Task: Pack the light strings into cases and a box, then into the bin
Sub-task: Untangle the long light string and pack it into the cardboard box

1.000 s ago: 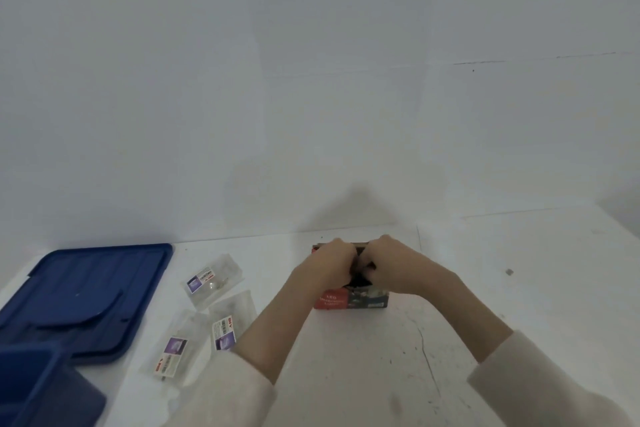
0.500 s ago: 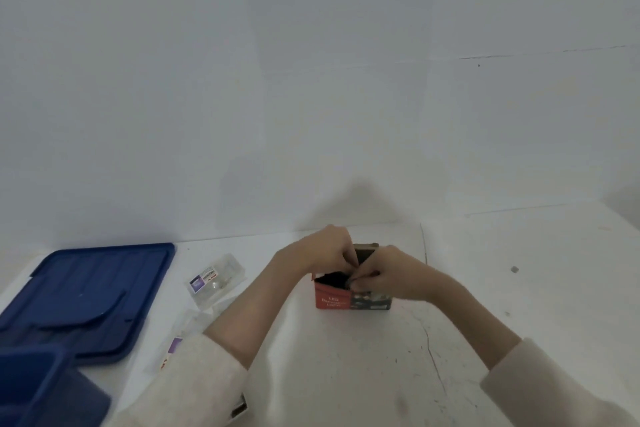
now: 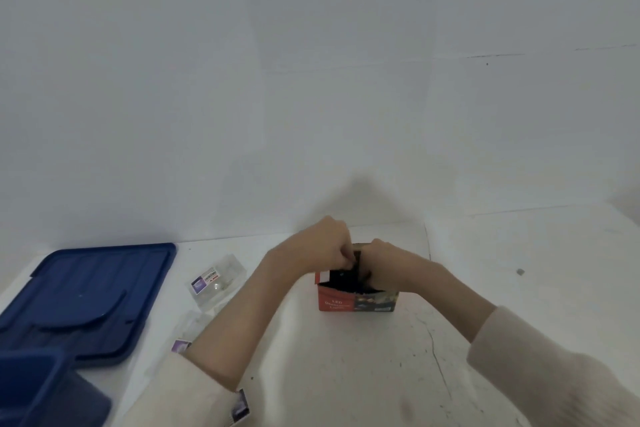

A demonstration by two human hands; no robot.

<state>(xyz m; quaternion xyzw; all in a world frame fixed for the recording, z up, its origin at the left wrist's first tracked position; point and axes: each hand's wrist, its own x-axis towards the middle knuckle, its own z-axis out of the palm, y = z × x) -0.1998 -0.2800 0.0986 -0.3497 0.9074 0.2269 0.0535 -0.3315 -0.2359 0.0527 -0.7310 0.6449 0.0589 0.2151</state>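
While both hands are meeting over the open top of the box (image 3: 356,302), the left hand (image 3: 320,246) is sitting curled just above its left end, fingers pinching something dark at the opening. What that dark thing is exactly cannot be told, though it is poking up from inside the box. The right hand (image 3: 386,262) is pressing in from the right, its fingers tucked down into the box mouth and closed against the dark contents, touching the left hand's fingertips. The box is standing upright on the white table (image 3: 519,288), directly beneath both hands. Left of the left forearm, a clear case (image 3: 216,279) with a purple label is lying on the table, well apart from the box. Further left, a blue lid (image 3: 86,295) is lying flat, and a blue bin (image 3: 31,388) is showing at the lower left corner.
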